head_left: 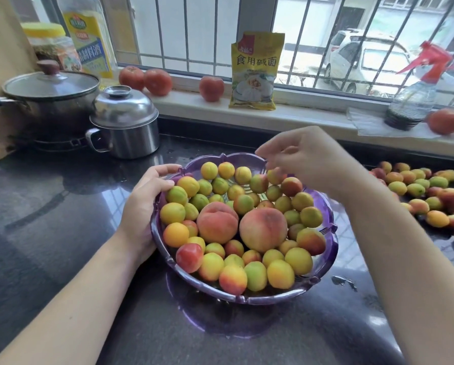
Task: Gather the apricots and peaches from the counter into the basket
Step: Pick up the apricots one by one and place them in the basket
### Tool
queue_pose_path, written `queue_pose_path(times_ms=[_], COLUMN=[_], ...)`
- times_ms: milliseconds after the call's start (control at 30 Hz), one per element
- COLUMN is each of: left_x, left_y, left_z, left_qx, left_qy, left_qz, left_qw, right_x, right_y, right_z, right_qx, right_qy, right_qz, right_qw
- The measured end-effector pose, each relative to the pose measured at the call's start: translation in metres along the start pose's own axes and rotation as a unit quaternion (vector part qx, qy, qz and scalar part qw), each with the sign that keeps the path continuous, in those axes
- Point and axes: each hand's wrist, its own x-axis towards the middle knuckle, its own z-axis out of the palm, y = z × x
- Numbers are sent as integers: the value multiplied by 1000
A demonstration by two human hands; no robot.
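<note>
We see the purple plastic basket [328, 248] standing on the dark polished worktop [62, 206], heaped with small yellow, green and red-blushed apricots [298, 260], and on top of them two large peaches [263, 229] side by side near the middle. Our left hand [144, 206] grips the basket's left rim, its fingers [165, 169] curled over the scalloped edge. Our right hand [310, 160] hovers above the basket's far right side, fingers loosely spread and pointing down; it is blurred, and we cannot tell whether one reddish apricot [274, 175] just under the fingertips is touched or free. More apricots [418, 191] lie scattered on the worktop to the right, well apart from the basket, with our right forearm crossing between them and it. Behind the basket to the left stands a lidded steel pot [126, 127], and beyond that a larger pan with a glass lid [49, 101] on a burner. On the window sill [194, 101] rest several tomatoes [211, 88], a yellow packet [255, 72], a spray bottle [415, 96] with a red trigger, a tall bottle with a yellow label [89, 35] and a yellow-capped jar [49, 46].
</note>
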Motion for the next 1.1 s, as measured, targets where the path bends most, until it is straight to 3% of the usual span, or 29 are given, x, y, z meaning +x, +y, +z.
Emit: queue_pose_path(times_ms=[100,233,367,500,767,933,1000,1100], left_x=[0,0,-1,0,2,6,6,3], left_y=[0,0,0,-1,-2,-5,-5,-5], left_z=[1,1,2,0,0,-3,-4,-3], left_qx=[6,2,7,4,-12,-9,-8,-9], left_qy=[-1,5,4,5,-7,-14,-13,-8], left_qz=[2,4,9,7,12,15,16,22], left_qw=[1000,1000,1000,1000,1000,1000,1000,1000], right_x=[9,27,57,73,72,62,50,21], right_y=[26,79,106,108,117,105,94,63], right_z=[-20,-17,9,29,40,24,3,-27], right_qx=[48,0,-181,-285,-321,-170,-29,229], right_qy=[124,196,151,123,147,198,210,160], right_qz=[26,123,107,86,67,68,92,81], right_qw=[991,973,966,947,933,963,973,957])
